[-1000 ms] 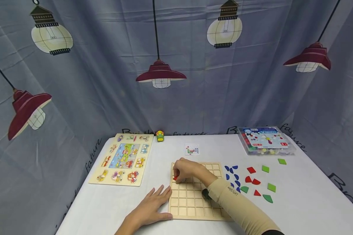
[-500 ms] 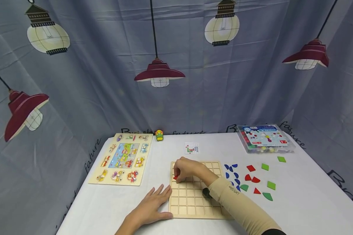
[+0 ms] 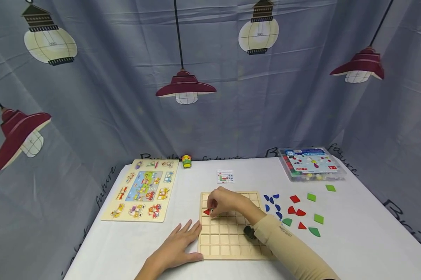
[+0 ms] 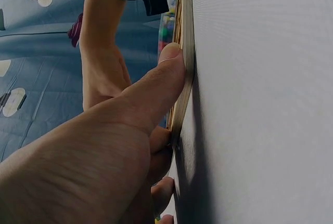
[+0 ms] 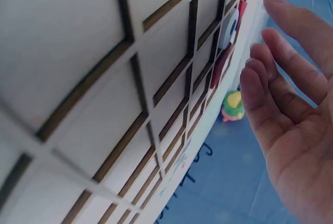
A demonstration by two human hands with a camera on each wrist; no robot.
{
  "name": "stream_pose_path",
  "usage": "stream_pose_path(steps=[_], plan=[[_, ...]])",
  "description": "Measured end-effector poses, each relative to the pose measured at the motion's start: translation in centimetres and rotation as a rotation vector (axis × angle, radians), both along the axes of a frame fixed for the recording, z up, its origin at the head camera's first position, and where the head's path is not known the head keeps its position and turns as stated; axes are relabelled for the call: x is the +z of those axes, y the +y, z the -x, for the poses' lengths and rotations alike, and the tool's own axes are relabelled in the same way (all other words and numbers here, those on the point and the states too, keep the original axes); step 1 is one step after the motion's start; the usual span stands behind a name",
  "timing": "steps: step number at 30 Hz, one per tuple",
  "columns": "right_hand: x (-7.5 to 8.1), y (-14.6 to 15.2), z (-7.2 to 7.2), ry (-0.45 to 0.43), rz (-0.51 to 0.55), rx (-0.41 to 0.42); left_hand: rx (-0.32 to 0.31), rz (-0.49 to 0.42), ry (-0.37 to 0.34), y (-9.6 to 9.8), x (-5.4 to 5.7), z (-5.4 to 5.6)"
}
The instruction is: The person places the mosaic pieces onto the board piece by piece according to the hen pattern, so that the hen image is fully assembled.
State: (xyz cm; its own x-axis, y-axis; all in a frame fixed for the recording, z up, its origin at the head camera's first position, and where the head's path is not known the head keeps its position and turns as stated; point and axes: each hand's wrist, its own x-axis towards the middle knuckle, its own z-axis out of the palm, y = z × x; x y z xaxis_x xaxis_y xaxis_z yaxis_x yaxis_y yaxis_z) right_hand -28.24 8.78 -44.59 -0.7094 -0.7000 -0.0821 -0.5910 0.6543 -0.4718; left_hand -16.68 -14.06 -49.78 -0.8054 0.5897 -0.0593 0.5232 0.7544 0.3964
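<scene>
Wooden grid board [image 3: 219, 240] lies flat on the white worktop [image 3: 182, 202] in the head view, with the left hand [image 3: 177, 247] at its left edge, fingers straight and spread, gripping nothing. Over the board's upper left part is the right hand [image 3: 224, 200], its fingertips just beside a red triangular piece [image 3: 206, 212] and a white disc [image 3: 212, 210]. To the board's right are scattered blue half-round pieces [image 3: 278, 215], red pieces [image 3: 295, 199], green squares [image 3: 318, 219] and green quarter-round pieces [image 3: 314, 232]. Beyond it lie a small pattern card [image 3: 225, 176] and, farther right, a clear plastic case [image 3: 313, 165]; a vehicle puzzle board [image 3: 140, 186] lies to the left, near a small yellow-and-green toy [image 3: 186, 161]. The left wrist view shows the left thumb [image 4: 169, 65] against the grid board's edge, the right forearm [image 4: 101, 37] beyond. From the right wrist, the right hand appears released, its fingers loosely bent with nothing between them; the white disc, dark at its centre, sits between two red pieces in the grid.
</scene>
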Motion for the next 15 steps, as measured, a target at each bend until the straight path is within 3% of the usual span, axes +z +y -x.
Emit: stream_pose_path(steps=[15], plan=[[1.0,6.3,-1.4,-0.077,0.098,-0.123,0.006,-0.002,-0.002,0.0,0.3,-0.1]])
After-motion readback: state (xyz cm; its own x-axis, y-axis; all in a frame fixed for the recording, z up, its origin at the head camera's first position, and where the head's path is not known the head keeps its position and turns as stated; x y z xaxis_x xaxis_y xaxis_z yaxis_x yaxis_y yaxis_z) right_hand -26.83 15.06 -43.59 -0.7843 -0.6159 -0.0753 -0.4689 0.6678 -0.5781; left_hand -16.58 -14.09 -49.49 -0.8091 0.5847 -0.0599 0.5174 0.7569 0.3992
